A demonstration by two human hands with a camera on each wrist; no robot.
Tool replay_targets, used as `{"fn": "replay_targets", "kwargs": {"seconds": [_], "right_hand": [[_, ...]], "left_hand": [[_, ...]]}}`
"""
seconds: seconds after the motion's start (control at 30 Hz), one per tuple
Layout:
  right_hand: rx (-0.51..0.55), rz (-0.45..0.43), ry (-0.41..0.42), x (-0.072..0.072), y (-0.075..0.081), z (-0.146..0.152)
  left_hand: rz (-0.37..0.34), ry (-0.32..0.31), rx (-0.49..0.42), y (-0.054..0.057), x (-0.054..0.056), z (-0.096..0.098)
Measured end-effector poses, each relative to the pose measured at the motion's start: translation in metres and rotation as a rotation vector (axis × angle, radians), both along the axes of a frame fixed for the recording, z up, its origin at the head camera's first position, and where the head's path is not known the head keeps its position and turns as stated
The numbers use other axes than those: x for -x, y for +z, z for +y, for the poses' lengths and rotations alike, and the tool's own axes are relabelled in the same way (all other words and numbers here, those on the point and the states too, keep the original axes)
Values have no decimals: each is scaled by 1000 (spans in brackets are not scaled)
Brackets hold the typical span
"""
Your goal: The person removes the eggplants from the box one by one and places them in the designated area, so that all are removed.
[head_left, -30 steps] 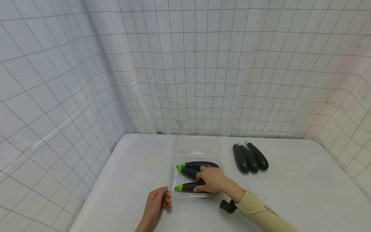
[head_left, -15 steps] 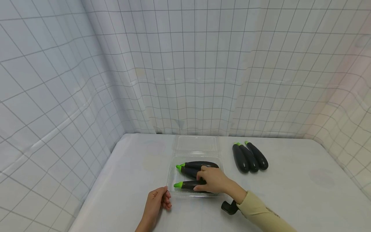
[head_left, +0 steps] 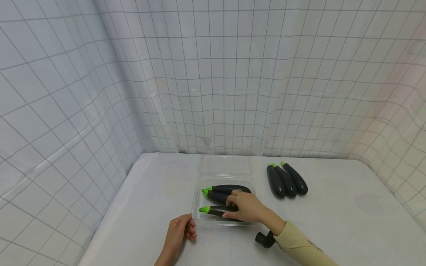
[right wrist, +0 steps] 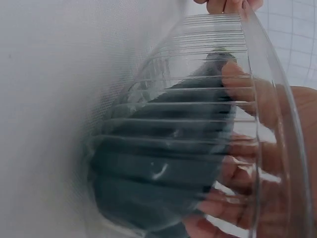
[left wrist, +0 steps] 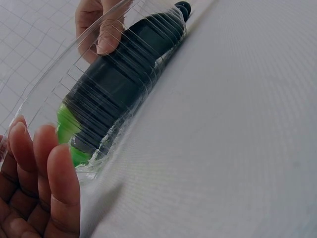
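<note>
In the head view, my right hand (head_left: 247, 207) reaches into a clear plastic container (head_left: 199, 222) and grips the front eggplant (head_left: 217, 211), thumb on the near side. Two more eggplants lie behind it in the same container, the rear eggplant (head_left: 229, 188) and the middle eggplant (head_left: 216, 197), partly under my fingers. My left hand (head_left: 178, 231) pinches the container's front left corner. Its curled fingers (left wrist: 64, 173) show beside the wall in the left wrist view. Through the ribbed wall in the right wrist view, the eggplant's dark body (right wrist: 163, 153) lies against my right fingers (right wrist: 242, 148).
Behind the container its clear lid (head_left: 226, 165) lies folded back. To the right, three eggplants (head_left: 287, 181) lie side by side on the white table (head_left: 339, 207). A black device (head_left: 265, 239) sits at my right wrist. White grid-patterned curtains (head_left: 213, 81) enclose the back and sides.
The front eggplant's green stem end has shifted slightly back and left in the container. My right hand has edged a little to the right, still gripping it. The left hand stays in place.
</note>
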State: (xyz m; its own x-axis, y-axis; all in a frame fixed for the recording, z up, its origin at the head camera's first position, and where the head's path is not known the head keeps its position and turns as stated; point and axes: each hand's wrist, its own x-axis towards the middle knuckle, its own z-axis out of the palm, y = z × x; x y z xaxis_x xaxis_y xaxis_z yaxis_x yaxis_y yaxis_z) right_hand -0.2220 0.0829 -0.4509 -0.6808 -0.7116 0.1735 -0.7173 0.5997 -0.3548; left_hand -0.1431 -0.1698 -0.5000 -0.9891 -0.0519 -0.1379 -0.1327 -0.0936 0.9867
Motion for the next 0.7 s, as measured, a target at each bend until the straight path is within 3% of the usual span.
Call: {"fn": "replay_targets", "kwargs": {"seconds": [0.7], "right_hand": [[82,35,-29,-4,1,3]], "left_hand": [[11,-3,3,1,1,-1]]}}
